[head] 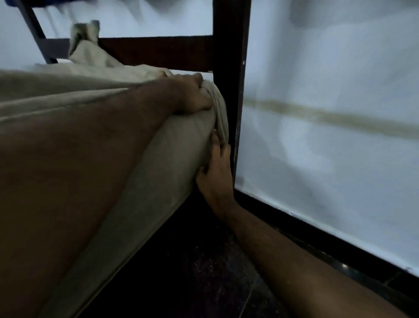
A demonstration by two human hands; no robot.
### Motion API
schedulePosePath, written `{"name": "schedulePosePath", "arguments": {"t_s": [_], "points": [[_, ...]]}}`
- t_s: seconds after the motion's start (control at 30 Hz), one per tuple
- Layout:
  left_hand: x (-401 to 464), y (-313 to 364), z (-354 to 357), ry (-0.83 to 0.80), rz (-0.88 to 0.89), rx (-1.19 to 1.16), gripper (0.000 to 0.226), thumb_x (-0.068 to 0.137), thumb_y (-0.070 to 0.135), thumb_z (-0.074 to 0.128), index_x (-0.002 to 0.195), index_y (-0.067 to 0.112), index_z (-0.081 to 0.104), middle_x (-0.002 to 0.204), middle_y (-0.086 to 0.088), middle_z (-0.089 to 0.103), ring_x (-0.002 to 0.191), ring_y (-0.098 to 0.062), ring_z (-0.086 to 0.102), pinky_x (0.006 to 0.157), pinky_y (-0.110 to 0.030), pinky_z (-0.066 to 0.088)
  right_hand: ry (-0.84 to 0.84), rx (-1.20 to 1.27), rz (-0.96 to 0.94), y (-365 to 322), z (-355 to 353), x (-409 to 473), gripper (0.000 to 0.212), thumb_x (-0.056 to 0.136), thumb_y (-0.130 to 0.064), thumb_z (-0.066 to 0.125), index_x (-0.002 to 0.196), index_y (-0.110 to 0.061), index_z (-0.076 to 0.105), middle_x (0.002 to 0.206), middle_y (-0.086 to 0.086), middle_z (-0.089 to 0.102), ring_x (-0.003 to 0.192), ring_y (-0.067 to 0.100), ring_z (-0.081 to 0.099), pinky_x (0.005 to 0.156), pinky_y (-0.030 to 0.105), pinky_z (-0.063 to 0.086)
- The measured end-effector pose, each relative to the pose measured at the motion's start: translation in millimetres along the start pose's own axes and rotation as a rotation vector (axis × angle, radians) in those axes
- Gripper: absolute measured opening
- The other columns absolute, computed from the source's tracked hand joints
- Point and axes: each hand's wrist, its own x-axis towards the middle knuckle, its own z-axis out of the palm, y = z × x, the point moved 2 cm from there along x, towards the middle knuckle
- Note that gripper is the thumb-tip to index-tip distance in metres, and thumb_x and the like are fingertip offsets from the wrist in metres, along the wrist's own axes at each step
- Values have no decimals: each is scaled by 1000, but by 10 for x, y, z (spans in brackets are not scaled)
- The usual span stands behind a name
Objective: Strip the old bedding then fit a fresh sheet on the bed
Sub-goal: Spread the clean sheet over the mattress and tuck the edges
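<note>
A pale beige sheet (176,147) covers the mattress corner beside a dark wooden bedpost (231,56). My left hand (190,95) lies on top of the corner and grips a bunched fold of the sheet (218,106). Lower down, my right hand (215,172) is at the corner's side, fingers pointing up along the hanging fold, pressing it against the mattress next to the post. More loose beige fabric (90,52) is heaped at the far side near the headboard rail (158,52).
A pale wall (328,113) with a faint horizontal stripe stands right behind the post, with a dark skirting (317,240) at its foot. A narrow strip of dark floor (192,261) runs between bed and wall. Something blue (27,2) hangs at the top left.
</note>
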Motion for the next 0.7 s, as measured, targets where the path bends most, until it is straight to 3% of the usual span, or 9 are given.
{"name": "schedulePosePath", "arguments": {"t_s": [0.1,0.23,0.37,0.43,0.5,0.6,0.7], "points": [[-1,40,0,21,39,-23,67,101,52,46,159,29,25,162,-14,34,146,-38,33,121,-49,15,-38,-13,43,-81,-4,71,91,84,-5,52,161,-28,9,157,8,18,135,37,42,102,49,48],[13,54,-9,35,85,-125,57,98,46,52,151,28,43,155,-10,44,142,-31,40,118,-40,24,-168,-32,41,3,-127,85,91,88,-5,53,161,-32,6,158,8,18,118,36,53,85,30,48],[25,138,-60,80,138,-72,46,95,42,54,137,23,58,143,-10,57,132,-34,50,114,-46,30,-192,-15,56,-10,-212,145,84,90,-5,55,161,-25,14,159,7,22,132,33,44,96,28,40],[84,156,-87,74,133,-53,42,93,44,57,124,18,66,129,-15,63,118,-36,58,95,-40,43,-138,1,76,-25,-218,160,77,91,-6,55,159,-21,21,153,8,30,129,31,46,94,26,39],[175,136,-102,85,128,-74,38,90,45,62,111,15,72,117,-16,67,106,-36,62,81,-33,45,-46,0,71,-11,-195,201,70,92,-7,53,157,-20,29,145,9,38,118,29,53,86,26,42],[258,37,-102,87,101,-168,36,88,45,67,105,14,76,107,-12,68,98,-31,61,79,-31,45,101,-11,50,25,-59,182,64,92,-11,50,154,-18,34,137,11,42,110,30,55,81,33,49],[337,-41,-55,138,-29,-290,39,83,48,71,109,19,75,116,-11,67,108,-31,61,84,-31,46,207,6,80,14,155,90,66,91,-17,45,155,-18,31,147,11,38,127,33,48,98,40,46]]}}
